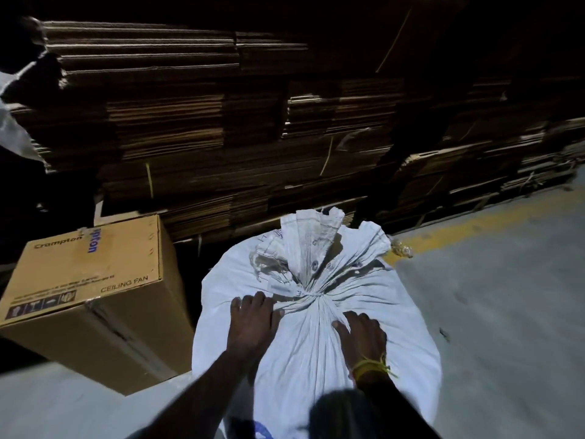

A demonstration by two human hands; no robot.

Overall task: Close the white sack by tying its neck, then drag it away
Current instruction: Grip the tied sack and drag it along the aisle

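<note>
A full white woven sack (pixel 304 353) stands on the floor right in front of me. Its neck (pixel 311 294) is gathered into tight pleats and cinched, and the loose mouth of the sack (pixel 313 239) flares up beyond the cinch. My left hand (pixel 253 318) lies on the sack's top just left of the neck, fingertips on the pleats. My right hand (pixel 362 337) rests just right of the neck, fingers bent onto the fabric. A yellow thread is wound round my right wrist (pixel 370 369). Whether either hand pinches the cloth or a cord is not clear.
A brown carton marked CEILING FAN (pixel 95 289) stands close on the sack's left. Tall stacks of flattened cardboard (pixel 253 128) fill the space behind. Grey concrete floor (pixel 506 296) with a yellow painted line (pixel 474 223) opens to the right. A small crumpled wrapper (pixel 402 248) lies by the line.
</note>
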